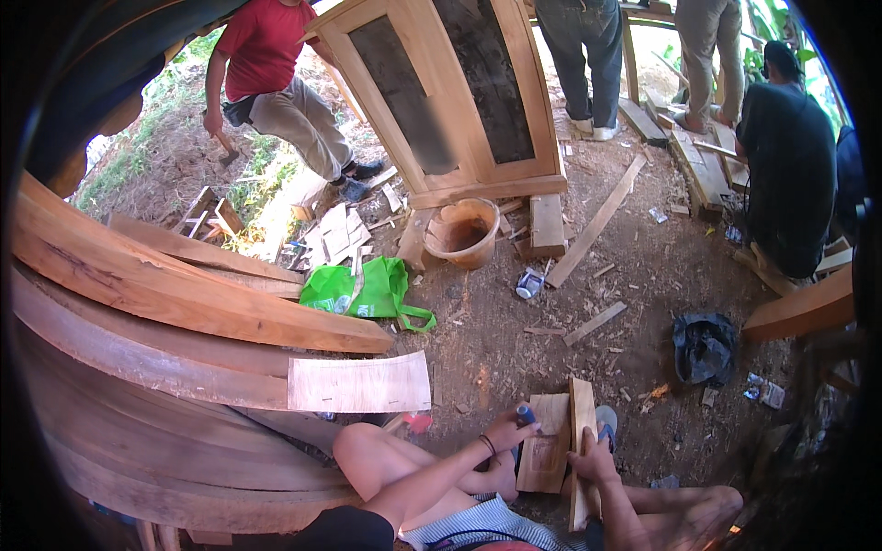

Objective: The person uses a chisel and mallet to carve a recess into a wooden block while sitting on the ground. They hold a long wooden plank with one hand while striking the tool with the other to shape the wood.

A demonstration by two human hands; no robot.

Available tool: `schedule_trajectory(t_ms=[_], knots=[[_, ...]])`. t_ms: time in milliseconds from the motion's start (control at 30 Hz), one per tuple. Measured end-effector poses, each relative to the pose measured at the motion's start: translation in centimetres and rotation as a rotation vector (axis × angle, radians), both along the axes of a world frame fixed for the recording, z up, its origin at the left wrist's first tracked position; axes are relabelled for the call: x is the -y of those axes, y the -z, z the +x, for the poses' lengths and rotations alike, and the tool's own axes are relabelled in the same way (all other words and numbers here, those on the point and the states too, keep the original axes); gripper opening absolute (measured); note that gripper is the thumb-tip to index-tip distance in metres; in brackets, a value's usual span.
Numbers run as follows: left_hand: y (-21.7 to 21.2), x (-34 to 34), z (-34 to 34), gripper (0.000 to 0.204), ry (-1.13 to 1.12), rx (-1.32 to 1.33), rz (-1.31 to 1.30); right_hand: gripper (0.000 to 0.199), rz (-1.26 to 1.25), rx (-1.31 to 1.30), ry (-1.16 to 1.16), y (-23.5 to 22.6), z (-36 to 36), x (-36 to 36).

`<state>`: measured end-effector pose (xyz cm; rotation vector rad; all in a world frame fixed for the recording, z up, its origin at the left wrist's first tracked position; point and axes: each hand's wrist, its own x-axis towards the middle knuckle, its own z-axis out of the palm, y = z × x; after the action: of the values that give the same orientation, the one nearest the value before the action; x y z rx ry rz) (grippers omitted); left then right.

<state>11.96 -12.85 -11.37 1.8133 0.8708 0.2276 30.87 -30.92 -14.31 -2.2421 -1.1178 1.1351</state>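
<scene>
My left hand (506, 433), with dark bands at its wrist, is closed round a tool with a blue handle (525, 414). The tool's working end is hidden, so its kind does not show. Beside it, between my feet, lies a short wooden board (548, 425) with a rectangular outline or shallow recess in its face. My right hand (596, 461) grips a narrow wooden strip (582, 410) along the board's right side. A sandalled foot (606, 424) shows just beyond that strip.
Long timber beams (184, 280) are stacked at left. Ahead are a green bag (367, 287), an orange bucket (462, 241) and a leaning panelled door (478, 186). A black plastic bag (704, 349) lies at right. A person in red (266, 50) holds a hammer (227, 154); others are at the back right.
</scene>
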Motion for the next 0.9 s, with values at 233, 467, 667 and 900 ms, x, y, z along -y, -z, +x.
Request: schedule_trajectory(t_ms=[233, 467, 667, 900], knots=[[2.7, -1.0, -1.2, 0.032, -0.075, -0.020, 0.000, 0.087, -0.008, 0.023, -0.002, 0.3, -0.2, -0.4], [1.5, -1.2, -0.5, 0.035, -0.051, -0.095, 0.019, 0.088, 0.028, 0.020, 0.016, 0.0, 0.0, -0.3], [0.6, -1.0, -0.7, 0.035, -0.035, -0.059, 0.037, 0.088, 0.033, -0.003, 0.008, -1.2, -0.2, -0.4], [0.9, -0.6, -0.8, 0.036, -0.069, -0.057, -0.003, 0.087, 0.023, -0.005, 0.000, -1.4, -0.3, -0.2]])
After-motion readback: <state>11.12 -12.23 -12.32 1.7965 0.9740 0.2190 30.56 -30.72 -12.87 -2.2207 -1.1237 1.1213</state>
